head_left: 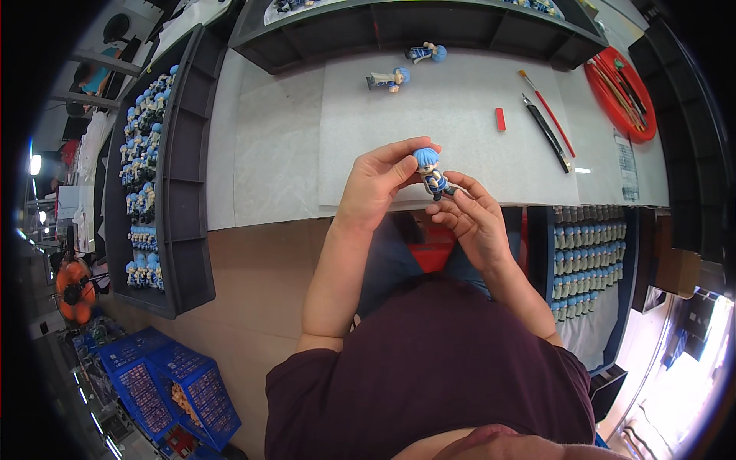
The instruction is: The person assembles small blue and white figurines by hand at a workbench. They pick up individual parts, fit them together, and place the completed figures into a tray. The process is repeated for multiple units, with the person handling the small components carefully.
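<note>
A small figurine (434, 181) with light blue hair and a blue-and-white outfit is held over the near edge of the white table, tilted, its face turned up. My left hand (381, 178) pinches its head between thumb and fingers. At its lower end, my right hand (477, 218) grips the dark feet with thumb and forefinger, the other fingers curled below. Two similar figurines lie farther off on the table, one figurine (389, 79) at the left and another figurine (426, 53) just behind it.
A red block (500, 119), a black craft knife (546, 132) and a red paintbrush (547, 112) lie right. Beyond them is a red tray (653, 126) of tools. Dark crates border the table: a far crate (429, 42) and a left crate (188, 161) of figurines. Another figurine tray (542, 253) stands right.
</note>
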Tool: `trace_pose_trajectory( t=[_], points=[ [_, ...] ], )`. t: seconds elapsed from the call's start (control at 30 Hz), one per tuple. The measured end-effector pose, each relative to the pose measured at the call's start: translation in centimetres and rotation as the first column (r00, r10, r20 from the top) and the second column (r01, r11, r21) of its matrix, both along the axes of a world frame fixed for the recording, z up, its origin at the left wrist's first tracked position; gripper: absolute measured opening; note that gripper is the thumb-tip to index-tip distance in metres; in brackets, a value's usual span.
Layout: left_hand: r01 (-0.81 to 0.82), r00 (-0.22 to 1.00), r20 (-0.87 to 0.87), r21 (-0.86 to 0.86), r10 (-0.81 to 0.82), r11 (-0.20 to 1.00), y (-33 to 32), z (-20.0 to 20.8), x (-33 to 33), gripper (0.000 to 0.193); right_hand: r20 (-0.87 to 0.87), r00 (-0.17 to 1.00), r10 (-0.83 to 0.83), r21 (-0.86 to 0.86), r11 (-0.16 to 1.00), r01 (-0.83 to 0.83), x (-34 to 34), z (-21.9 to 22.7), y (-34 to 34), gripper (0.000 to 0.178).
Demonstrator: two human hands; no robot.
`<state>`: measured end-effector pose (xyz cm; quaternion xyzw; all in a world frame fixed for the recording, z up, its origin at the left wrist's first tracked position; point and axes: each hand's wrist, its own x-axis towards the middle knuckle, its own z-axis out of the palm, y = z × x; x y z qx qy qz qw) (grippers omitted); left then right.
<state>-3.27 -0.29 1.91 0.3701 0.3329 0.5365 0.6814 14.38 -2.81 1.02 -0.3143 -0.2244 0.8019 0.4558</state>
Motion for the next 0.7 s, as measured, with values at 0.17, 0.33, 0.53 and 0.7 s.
trace_pose_trajectory(
  t=[0.17,0.33,0.53,0.7],
  points=[
    [0.024,0.998,0.064,0.019,-0.025,1.0,-0.1,-0.2,-0.1,0.03,0.049,0.997,-0.052,-0.008,0.999,0.052,-0.2,0.2,0.1,0.037],
    [0.022,0.998,0.054,0.014,-0.023,1.0,-0.2,0.2,0.0,0.033,0.123,0.982,-0.144,0.136,0.983,0.127,-0.2,-0.1,0.2,0.039],
    [0.021,1.0,-0.012,-0.041,-0.021,0.999,-0.3,0.5,0.0,0.034,0.185,0.952,-0.244,0.345,0.923,0.169,-0.4,-0.4,0.0,0.041],
    [0.027,0.991,-0.127,-0.1,-0.04,0.995,-0.6,0.9,0.4,0.035,0.29,0.881,-0.374,0.556,0.815,0.163,-0.3,-1.6,0.3,0.046]
  ],
)
